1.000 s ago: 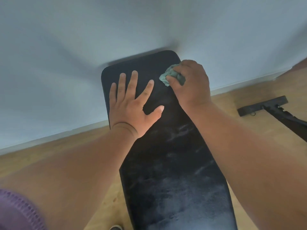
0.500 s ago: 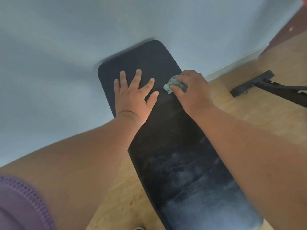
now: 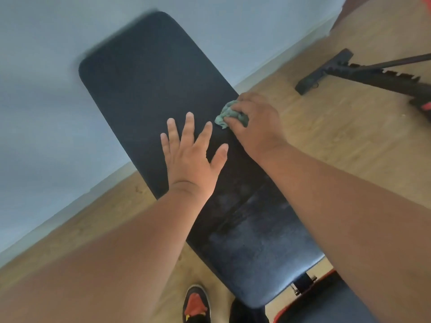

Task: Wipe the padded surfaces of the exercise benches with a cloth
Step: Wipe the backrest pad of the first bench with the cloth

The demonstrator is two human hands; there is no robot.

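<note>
I see the black padded bench [image 3: 149, 73] slanting up toward the pale wall [image 3: 42, 94] over wood flooring [image 3: 331, 136], my left hand [image 3: 193, 157] spread flat on it, my right hand [image 3: 256, 122] bunching the green cloth [image 3: 229, 115] at its right edge.

No lettering, label, brand mark or number can be read anywhere in the head view: the black bench pad [image 3: 149, 73], the green cloth [image 3: 229, 115] and the shoe [image 3: 195, 304] show none.
</note>
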